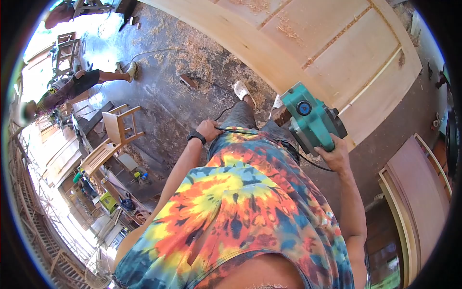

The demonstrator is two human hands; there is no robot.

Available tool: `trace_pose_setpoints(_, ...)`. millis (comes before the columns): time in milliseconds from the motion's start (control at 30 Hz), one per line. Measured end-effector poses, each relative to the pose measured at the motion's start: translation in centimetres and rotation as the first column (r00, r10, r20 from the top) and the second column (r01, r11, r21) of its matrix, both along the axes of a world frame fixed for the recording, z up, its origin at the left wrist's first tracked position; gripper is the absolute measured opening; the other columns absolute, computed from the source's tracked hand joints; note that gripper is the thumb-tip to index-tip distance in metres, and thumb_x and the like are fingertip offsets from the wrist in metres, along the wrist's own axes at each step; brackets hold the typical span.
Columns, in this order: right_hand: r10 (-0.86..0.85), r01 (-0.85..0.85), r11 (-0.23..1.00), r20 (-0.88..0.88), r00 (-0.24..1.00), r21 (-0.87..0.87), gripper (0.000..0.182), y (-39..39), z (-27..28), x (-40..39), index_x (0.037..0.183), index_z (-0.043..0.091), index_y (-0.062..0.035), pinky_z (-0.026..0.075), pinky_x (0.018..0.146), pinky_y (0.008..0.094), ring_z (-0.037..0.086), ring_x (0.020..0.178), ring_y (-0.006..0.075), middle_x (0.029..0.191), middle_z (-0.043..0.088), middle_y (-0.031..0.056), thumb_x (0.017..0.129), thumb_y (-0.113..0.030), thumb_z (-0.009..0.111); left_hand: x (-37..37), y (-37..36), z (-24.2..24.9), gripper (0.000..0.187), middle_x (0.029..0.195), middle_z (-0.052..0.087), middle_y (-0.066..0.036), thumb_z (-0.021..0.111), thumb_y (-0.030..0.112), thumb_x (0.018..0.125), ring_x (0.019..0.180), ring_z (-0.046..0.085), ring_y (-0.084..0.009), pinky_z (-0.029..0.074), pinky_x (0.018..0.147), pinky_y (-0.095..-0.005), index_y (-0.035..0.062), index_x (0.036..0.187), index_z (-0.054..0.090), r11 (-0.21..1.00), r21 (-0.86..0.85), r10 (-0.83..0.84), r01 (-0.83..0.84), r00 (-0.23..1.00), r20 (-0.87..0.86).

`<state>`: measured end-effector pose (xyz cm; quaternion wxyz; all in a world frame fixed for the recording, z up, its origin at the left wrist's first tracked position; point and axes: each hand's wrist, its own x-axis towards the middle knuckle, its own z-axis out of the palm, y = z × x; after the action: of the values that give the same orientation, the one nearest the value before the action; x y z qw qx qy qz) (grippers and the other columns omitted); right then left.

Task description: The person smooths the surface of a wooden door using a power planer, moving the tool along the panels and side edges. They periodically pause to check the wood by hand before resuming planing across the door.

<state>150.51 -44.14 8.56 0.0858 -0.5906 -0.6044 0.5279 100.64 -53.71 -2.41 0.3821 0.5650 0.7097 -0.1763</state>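
Observation:
My right hand (pixel 336 155) is wrapped round the rear handle of a green electric planer (pixel 308 126), which is held up beside my right leg. The planer overlaps the near edge of a large pale wooden door (pixel 346 62) in this view. A black power cord (pixel 238 130) runs across my waist and loops below the planer. At my left hip, my left hand (pixel 208 130), with a black watch on the wrist, is closed on that cord.
Wood shavings (pixel 190 65) litter the dark floor, where the cord trails past a small wooden block (pixel 188 81). A wooden chair (pixel 115 127) stands to the left, and another person (pixel 72 89) is farther off. Stacked wooden panels (pixel 414 192) lean at the right.

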Motion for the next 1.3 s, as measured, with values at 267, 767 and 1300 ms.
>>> trace_pose_setpoints(267, -0.007, 0.007, 0.999, -0.01, 1.0, 0.047, 0.032, 3.2, 1.8, -5.8, 0.097, 0.069, 0.0003, 0.051, 0.07, 0.0401, 0.067, 0.074, 0.0313, 0.079, 0.068, 0.0197, 0.075, -0.019, 0.081, -1.7, -1.4, 1.4, 0.059, 0.088, 0.071, -0.024, 0.067, 0.059, 0.085, 0.09, 0.068, -0.0423, 0.054, 0.078, -0.0493, 0.0008, 0.082, 0.072, 0.997, -0.076, -0.012, 0.007, 0.998, -0.063)
trace_pose_setpoints(767, -0.051, 0.053, 0.995, -0.026, 0.998, 0.084, 0.028, 8.9, 5.7, -17.1, 0.096, 0.07, -0.0011, 0.052, 0.07, 0.0405, 0.068, 0.073, 0.0324, 0.079, 0.069, 0.0201, 0.074, -0.016, 0.078, -10.1, -0.6, 1.9, 0.06, 0.089, 0.071, -0.025, 0.07, 0.06, 0.084, 0.09, 0.068, -0.0423, 0.054, 0.079, -0.0484, 0.0002, 0.085, 0.074, 0.97, -0.192, 0.153, -0.147, 0.988, 0.016)
trace_pose_setpoints(1300, 0.021, -0.02, 0.996, -0.005, 1.0, 0.092, 0.026, 24.8, 9.9, -44.0, 0.087, 0.069, 0.0005, 0.051, 0.066, 0.037, 0.064, 0.068, 0.0207, 0.071, 0.066, 0.0126, 0.072, -0.017, 0.08, -29.5, 0.8, 0.7, 0.06, 0.088, 0.069, -0.029, 0.069, 0.06, 0.084, 0.091, 0.068, -0.0436, 0.052, 0.079, -0.049, 0.0006, 0.09, 0.075, 0.953, -0.144, 0.28, -0.268, 0.957, 0.073)
